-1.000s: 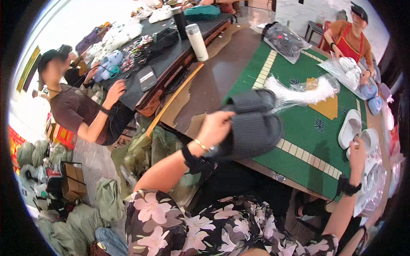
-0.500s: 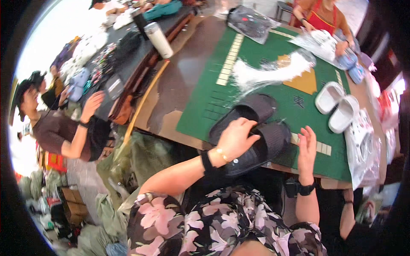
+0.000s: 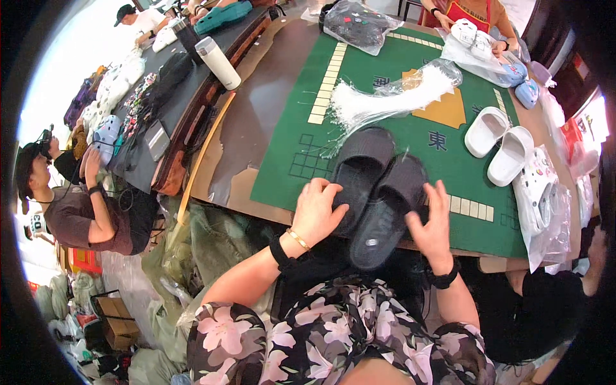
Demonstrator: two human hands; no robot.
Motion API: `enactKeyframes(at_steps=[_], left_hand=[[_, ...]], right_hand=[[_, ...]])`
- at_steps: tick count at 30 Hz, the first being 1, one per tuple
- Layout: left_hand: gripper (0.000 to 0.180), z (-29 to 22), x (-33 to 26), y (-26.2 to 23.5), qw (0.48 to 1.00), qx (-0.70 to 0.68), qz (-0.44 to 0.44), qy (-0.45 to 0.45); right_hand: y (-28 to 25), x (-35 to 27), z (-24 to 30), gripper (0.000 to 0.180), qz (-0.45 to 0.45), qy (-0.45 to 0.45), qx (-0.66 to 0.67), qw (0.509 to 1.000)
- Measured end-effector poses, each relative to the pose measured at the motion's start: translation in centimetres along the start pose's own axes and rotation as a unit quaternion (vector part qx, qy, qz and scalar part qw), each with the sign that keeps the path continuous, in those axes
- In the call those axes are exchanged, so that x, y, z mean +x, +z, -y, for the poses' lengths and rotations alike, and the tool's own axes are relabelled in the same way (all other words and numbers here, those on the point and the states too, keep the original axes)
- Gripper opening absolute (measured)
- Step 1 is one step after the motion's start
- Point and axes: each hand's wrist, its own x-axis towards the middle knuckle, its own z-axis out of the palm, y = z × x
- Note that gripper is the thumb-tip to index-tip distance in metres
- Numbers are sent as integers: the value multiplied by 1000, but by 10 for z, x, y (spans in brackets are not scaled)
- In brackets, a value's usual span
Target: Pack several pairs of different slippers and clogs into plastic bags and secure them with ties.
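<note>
Though askew, black slippers (image 3: pixel 386 187) between hands (image 3: pixel 317 215).

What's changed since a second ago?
The black slippers swung from toes pointing right to pointing away; the left hand shifted to their left side. The right hand came from the white slippers to beside the black pair. The white strands stayed on the green mat.

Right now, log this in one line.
left hand: at left black slipper | right hand: open beside right black slipper | white slippers: at right edge of green mat
</note>
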Motion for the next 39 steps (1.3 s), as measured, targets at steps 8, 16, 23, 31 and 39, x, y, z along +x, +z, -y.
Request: enactKeyframes(at_steps=[8,16,23,31,39], left_hand=[[20,13,30,1,993,-92,-73,-29],[18,69,87,9,983,166,-51,-55],[16,80,86,15,982,155,-20,-108],[15,71,102,6,988,143,18,-63],[29,87,94,-28,975,114,84,-171]], right_hand=[[-10,9,-14,56,31,78,24,996],[-1,11,-14,53,1,172,13,985],[7,11,-30,51,-14,107,13,994],[8,10,-40,51,-13,79,-11,997],[-12,-2,-41,42,10,121,123,985]])
